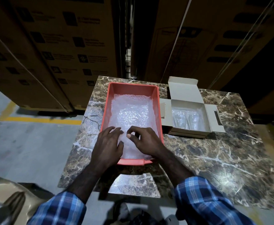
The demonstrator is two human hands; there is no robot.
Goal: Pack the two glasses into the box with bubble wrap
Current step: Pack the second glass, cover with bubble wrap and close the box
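Glasses (187,119) already lie side by side in the open box (190,101), while the left hand (107,144) rests flat and the right hand (143,140) pinches bubble wrap (131,111) in the tray (156,95), so padding seems left.

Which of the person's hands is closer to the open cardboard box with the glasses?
Right. The right hand is over the tray's bubble wrap, on the side toward the box; the left hand is farther away.
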